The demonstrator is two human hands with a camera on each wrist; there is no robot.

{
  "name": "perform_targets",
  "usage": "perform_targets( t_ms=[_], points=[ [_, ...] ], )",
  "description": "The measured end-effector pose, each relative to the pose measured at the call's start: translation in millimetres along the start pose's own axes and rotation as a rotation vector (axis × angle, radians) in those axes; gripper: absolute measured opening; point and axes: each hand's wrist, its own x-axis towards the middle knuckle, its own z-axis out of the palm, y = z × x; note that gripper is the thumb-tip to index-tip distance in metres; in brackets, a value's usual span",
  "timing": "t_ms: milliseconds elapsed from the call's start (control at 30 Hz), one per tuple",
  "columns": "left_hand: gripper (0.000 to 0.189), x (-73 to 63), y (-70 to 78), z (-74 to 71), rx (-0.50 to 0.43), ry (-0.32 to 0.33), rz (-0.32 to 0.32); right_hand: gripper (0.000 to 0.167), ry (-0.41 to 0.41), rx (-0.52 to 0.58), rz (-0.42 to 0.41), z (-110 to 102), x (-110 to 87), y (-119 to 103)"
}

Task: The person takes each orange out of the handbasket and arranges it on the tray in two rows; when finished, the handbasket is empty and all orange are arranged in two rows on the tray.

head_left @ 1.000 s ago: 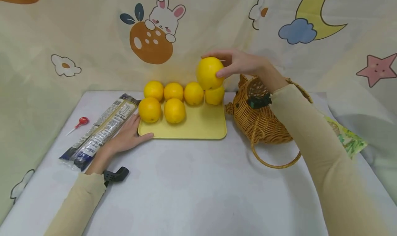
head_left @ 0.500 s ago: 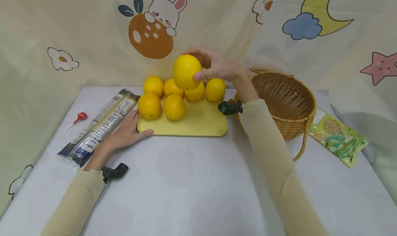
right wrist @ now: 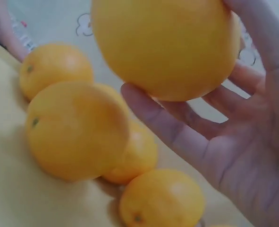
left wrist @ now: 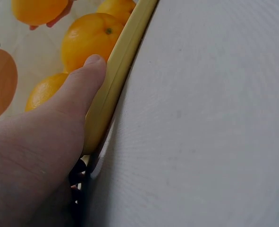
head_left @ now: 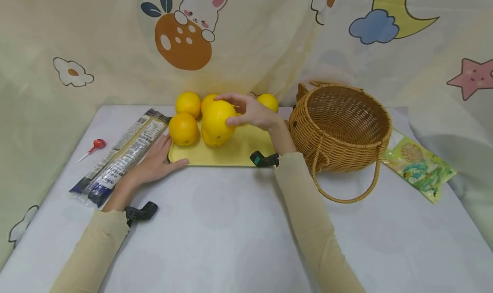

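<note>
My right hand (head_left: 250,112) grips an orange (head_left: 220,117) with thumb and fingers, above the yellow tray (head_left: 246,149). In the head view the held orange overlaps the front-row orange (head_left: 213,142) behind it. The right wrist view shows the held orange (right wrist: 167,47) higher than several others on the tray. Another front orange (head_left: 184,129) sits at the tray's left end, with a back row behind it ending at a rear orange (head_left: 268,101). My left hand (head_left: 154,162) rests at the tray's front left corner, thumb lying along the rim (left wrist: 106,99), fingers extended along the side.
A wicker basket (head_left: 346,156) with a looped handle stands right of the tray. A green printed packet (head_left: 420,164) lies beyond it. Left of my left hand lie a long clear-and-blue packet (head_left: 127,156) and a red lollipop (head_left: 98,144). A patterned cloth (head_left: 269,40) hangs behind.
My right hand has carried the orange left and down, from above the tray's right end to over the front row. The left hand keeps its place at the tray corner.
</note>
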Motion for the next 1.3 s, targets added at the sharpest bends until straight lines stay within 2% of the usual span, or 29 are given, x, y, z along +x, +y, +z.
perform_targets(
  t_ms=[100, 167, 267, 400, 567, 700, 767, 967, 1133, 1300],
  points=[
    [0.101, -0.4, -0.6, 0.7, 0.003, -0.002, 0.0, 0.097, 0.039, 0.079, 0.007, 0.9, -2.8, 12.3],
    [0.101, -0.6, -0.6, 0.8, -0.001, -0.004, -0.001, 0.1, 0.066, 0.16, 0.016, 0.8, -4.8, 18.5],
    [0.101, -1.4, 0.2, -0.3, 0.001, -0.008, -0.006, 0.081, 0.119, 0.273, 0.039, 1.1, -6.7, 23.3],
    [0.1, -3.1, 1.5, -2.4, 0.004, -0.006, -0.01, 0.055, 0.242, 0.344, 0.091, 3.1, -6.5, 24.0],
    [0.1, -4.0, 1.6, -3.9, -0.003, -0.009, -0.012, 0.051, 0.422, 0.44, 0.126, 7.2, -3.5, 23.9],
    [0.1, -3.0, 0.4, -2.9, -0.006, -0.011, -0.014, 0.054, 0.498, 0.462, 0.153, 11.0, -6.4, 26.5],
    [0.1, -2.3, 0.3, -2.2, -0.002, -0.011, -0.009, 0.055, 0.506, 0.433, 0.167, 13.0, -10.3, 27.5],
    [0.1, -0.7, 0.6, -1.9, -0.001, -0.01, -0.003, 0.054, 0.498, 0.168, 0.217, 14.3, -20.8, 28.4],
    [0.1, -2.3, 0.0, -3.2, -0.001, -0.017, -0.011, 0.059, 0.485, 0.004, 0.269, 14.8, -27.6, 30.4],
    [0.1, -3.7, 1.2, -2.2, 0.0, -0.015, -0.007, 0.065, 0.482, -0.178, 0.272, 18.9, -28.7, 30.0]
  ],
)
